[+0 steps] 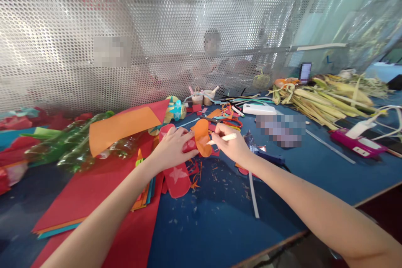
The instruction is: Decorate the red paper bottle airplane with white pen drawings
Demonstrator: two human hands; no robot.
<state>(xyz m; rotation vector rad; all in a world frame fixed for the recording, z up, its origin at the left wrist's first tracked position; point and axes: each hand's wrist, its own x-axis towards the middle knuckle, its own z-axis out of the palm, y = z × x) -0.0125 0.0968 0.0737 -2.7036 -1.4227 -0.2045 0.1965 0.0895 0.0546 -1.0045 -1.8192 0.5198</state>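
Observation:
My left hand (176, 146) is curled over a small red piece (189, 145), perhaps rolled paper, largely hidden under the fingers. Right beside its fingertips is a curved orange paper shape (203, 138) with rounded ends. My right hand (234, 144) pinches a white pen (229, 137), its tip close to or touching the orange shape; I cannot tell which. Under the left hand lies a long red strip with pale stars and rounded ends (177, 181). Scissors with orange handles (232, 122) rest behind the right hand.
Red sheets (75, 188) and green plastic bottles (77, 146) fill the left. Paper scraps (196, 176) litter the blue table (220, 226). A white box-shaped device (259, 109), dry corn husks (329, 96) and a magenta power strip (358, 142) lie right. A perforated metal screen (157, 29) stands behind.

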